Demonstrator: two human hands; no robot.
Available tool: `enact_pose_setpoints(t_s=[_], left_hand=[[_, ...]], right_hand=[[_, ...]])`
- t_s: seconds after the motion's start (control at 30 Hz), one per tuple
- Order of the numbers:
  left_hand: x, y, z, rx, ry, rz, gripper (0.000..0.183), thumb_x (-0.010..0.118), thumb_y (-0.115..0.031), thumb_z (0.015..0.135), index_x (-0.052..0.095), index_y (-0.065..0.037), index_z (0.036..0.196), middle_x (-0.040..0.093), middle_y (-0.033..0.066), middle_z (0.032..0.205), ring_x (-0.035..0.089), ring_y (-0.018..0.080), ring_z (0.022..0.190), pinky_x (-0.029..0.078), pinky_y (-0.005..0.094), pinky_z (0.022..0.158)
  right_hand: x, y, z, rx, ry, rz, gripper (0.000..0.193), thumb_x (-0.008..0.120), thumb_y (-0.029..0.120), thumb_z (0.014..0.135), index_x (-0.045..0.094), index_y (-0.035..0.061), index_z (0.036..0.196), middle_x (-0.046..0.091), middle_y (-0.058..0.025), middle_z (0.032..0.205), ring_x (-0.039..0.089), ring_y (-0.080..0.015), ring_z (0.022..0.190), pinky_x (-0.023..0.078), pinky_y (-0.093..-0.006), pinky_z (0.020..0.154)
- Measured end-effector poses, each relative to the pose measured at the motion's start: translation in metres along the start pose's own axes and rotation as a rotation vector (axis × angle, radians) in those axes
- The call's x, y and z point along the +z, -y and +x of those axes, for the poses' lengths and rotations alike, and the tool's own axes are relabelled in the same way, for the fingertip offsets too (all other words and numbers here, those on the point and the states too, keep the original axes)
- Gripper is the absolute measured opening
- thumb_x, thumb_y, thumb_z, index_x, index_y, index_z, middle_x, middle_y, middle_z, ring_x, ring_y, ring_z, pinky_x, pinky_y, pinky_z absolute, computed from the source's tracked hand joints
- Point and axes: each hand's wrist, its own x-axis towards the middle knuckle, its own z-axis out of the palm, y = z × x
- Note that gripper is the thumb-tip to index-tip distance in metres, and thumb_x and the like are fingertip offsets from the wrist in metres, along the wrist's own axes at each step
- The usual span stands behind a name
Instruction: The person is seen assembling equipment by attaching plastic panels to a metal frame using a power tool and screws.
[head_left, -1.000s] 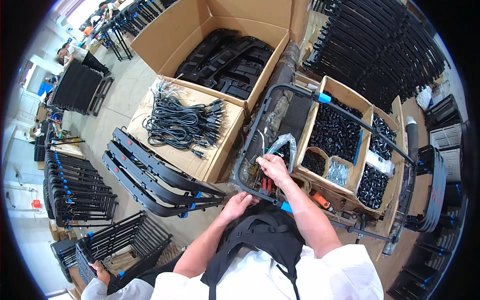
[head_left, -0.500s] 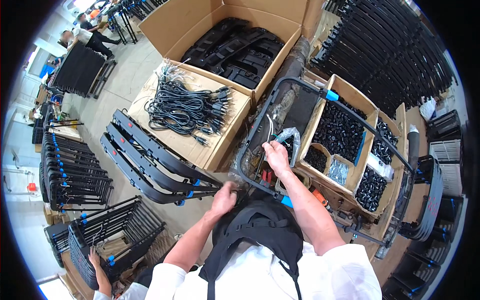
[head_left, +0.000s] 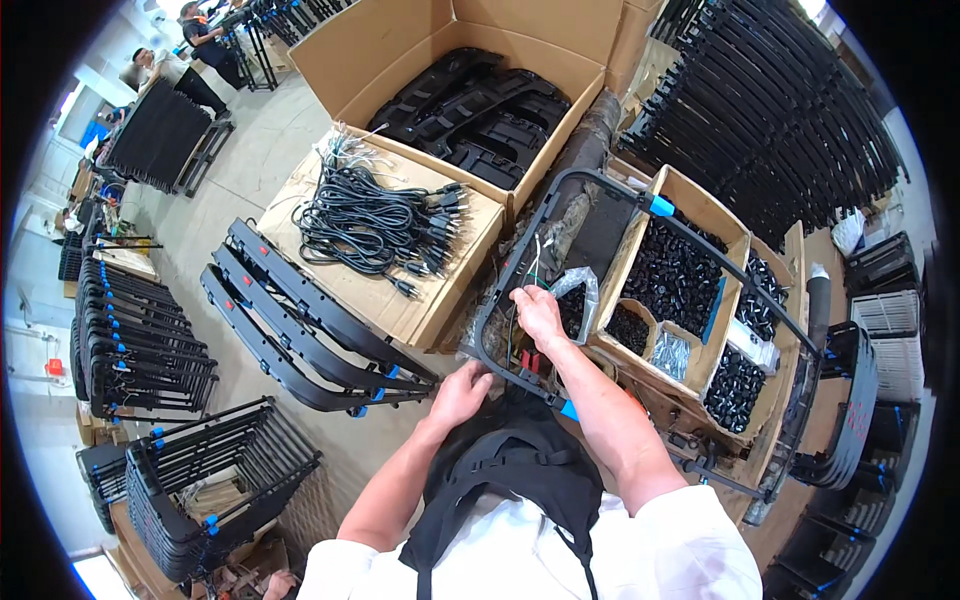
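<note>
A black metal tube frame (head_left: 545,205) with blue clips lies across the bench in front of me. My right hand (head_left: 540,316) is closed over its near left part, pinching a thin cable (head_left: 537,262) whose white and green wire ends stick up past the fingers. My left hand (head_left: 462,393) is curled beside the frame's near left corner, and whatever its fingers hold is hidden. A clear plastic bag (head_left: 582,292) lies just right of my right hand. Red-handled pliers (head_left: 530,360) rest inside the frame, below that hand.
Wooden bins (head_left: 668,262) of black plastic fittings and silver screws stand under the frame's right part. A bundle of black cables (head_left: 375,225) lies on a carton (head_left: 455,320). Behind it, an open box (head_left: 590,135) holds black plastic parts. Curved black panels (head_left: 300,320) stand at left.
My right hand has drawn back slightly toward me and to the left with the cable. The left hand has shifted a little right. A co-worker's arm at lower left has mostly left the view.
</note>
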Motion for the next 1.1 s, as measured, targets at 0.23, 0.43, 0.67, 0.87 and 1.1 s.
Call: enact_pose_setpoints(t_s=[0.23, 0.43, 0.67, 0.87, 1.1], left_hand=[[0.020, 0.018, 0.008, -0.081, 0.361, -0.531, 0.031, 0.054, -0.025, 0.108, 0.070, -0.002, 0.121, 0.077, 0.0077, 0.110, 0.068, 0.0144, 0.102, 0.053, 0.0314, 0.094], [0.022, 0.000, 0.003, -0.232, 0.254, -0.640, 0.024, 0.060, -0.022, 0.106, 0.072, -0.001, 0.111, 0.076, 0.0056, 0.100, 0.067, 0.0101, 0.088, 0.054, 0.0265, 0.079], [0.032, -0.008, -0.001, -0.292, 0.089, -0.624, 0.024, 0.064, -0.022, 0.104, 0.074, 0.000, 0.103, 0.076, 0.0046, 0.091, 0.067, 0.0093, 0.076, 0.055, 0.0267, 0.070], [0.036, -0.006, -0.008, -0.347, 0.007, -0.632, 0.026, 0.064, -0.024, 0.102, 0.074, 0.000, 0.102, 0.077, 0.0050, 0.089, 0.069, 0.0098, 0.078, 0.055, 0.0269, 0.070], [0.039, -0.007, -0.003, -0.358, 0.035, -0.674, 0.025, 0.064, -0.024, 0.102, 0.074, -0.001, 0.101, 0.076, 0.0064, 0.091, 0.069, 0.0115, 0.078, 0.056, 0.0276, 0.071]], right_hand=[[-0.010, 0.011, -0.003, -0.005, 0.041, -0.075, 0.034, 0.059, 0.029, 0.097, 0.077, 0.0002, 0.103, 0.075, -0.0240, 0.098, 0.072, -0.0375, 0.100, 0.052, -0.0459, 0.090], [-0.016, 0.013, -0.004, -0.136, 0.024, -0.107, 0.031, 0.060, 0.027, 0.099, 0.074, -0.0013, 0.097, 0.061, -0.0052, 0.068, 0.057, -0.0160, 0.057, 0.045, -0.0360, 0.054], [-0.020, 0.019, -0.003, -0.079, 0.094, -0.124, 0.028, 0.061, 0.024, 0.099, 0.074, -0.0010, 0.097, 0.062, -0.0043, 0.071, 0.057, -0.0143, 0.058, 0.045, -0.0357, 0.054], [-0.071, 0.045, -0.003, -0.043, 0.371, -0.250, 0.031, 0.068, 0.030, 0.093, 0.078, 0.0018, 0.104, 0.073, -0.0092, 0.081, 0.067, -0.0185, 0.070, 0.055, -0.0358, 0.069], [-0.109, -0.007, -0.007, -0.294, 0.168, -0.994, 0.023, 0.064, 0.019, 0.087, 0.078, 0.0091, 0.101, 0.077, -0.0163, 0.093, 0.075, -0.0319, 0.090, 0.059, -0.0469, 0.082]])
